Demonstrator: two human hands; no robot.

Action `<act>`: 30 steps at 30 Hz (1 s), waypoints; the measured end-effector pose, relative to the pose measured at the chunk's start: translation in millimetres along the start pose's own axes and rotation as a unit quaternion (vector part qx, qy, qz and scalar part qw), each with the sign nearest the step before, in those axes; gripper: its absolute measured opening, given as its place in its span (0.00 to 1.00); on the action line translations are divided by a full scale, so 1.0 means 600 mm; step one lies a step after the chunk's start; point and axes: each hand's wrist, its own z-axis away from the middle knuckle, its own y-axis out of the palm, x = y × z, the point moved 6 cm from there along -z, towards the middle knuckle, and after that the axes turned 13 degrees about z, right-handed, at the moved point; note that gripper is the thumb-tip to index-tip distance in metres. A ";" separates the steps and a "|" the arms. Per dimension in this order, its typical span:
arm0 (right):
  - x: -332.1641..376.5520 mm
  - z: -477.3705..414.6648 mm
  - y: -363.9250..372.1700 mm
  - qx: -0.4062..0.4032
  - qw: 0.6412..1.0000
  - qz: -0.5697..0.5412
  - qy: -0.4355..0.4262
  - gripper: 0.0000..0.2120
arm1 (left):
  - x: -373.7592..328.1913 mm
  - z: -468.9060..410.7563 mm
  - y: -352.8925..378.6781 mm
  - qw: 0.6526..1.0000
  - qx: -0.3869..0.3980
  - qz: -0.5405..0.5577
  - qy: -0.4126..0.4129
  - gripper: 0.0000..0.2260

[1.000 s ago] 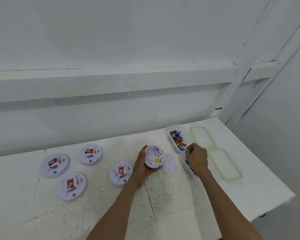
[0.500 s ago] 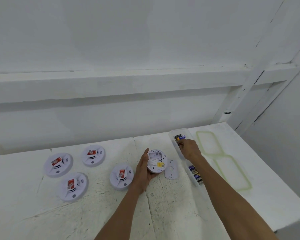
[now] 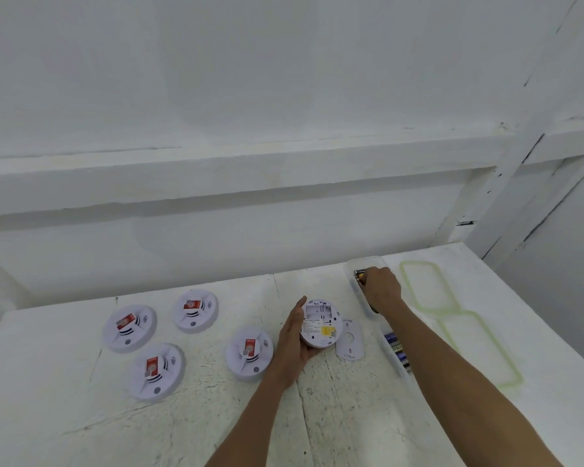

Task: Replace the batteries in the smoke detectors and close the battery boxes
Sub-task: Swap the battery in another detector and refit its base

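rough white tabletop [image 3: 216, 416]; l hand [image 3: 294, 345] cups round plastic detector [image 3: 319, 323].

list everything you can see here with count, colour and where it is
smoke detectors: 4, white with red labels, face up, left side
open detector: 1, white, back up, held at centre
cover: 1, white, lying just right of the open detector
boxes: 2, clear, end to end, right of the cover
batteries: several, mixed colours, inside both boxes
lids: 2, clear with green rims, right of the boxes
table: 1, white, under everything
left hand: holds the open detector
right hand: in the far box at the batteries, grip unclear
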 end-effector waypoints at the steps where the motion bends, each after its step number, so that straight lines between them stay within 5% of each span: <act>1: 0.000 -0.003 -0.001 0.005 1.000 -0.006 -0.006 0.07 | -0.001 0.000 0.001 1.000 0.004 0.001 -0.001 0.17; 13: -0.028 0.007 0.000 0.080 0.987 -0.093 -0.102 0.17 | 0.000 -0.004 -0.001 1.000 -0.004 0.001 -0.007 0.19; 17: -0.040 0.024 -0.009 0.112 0.979 -0.122 -0.120 0.13 | 0.000 -0.003 -0.001 1.000 -0.003 -0.005 -0.006 0.18; 26: -0.075 0.055 -0.043 -0.034 0.949 -0.312 -0.011 0.12 | -0.003 -0.003 0.001 1.000 0.003 0.002 -0.005 0.18; 30: -0.046 0.077 -0.066 -0.098 0.933 -0.345 -0.037 0.13 | -0.001 -0.002 0.002 1.000 0.005 0.002 -0.001 0.18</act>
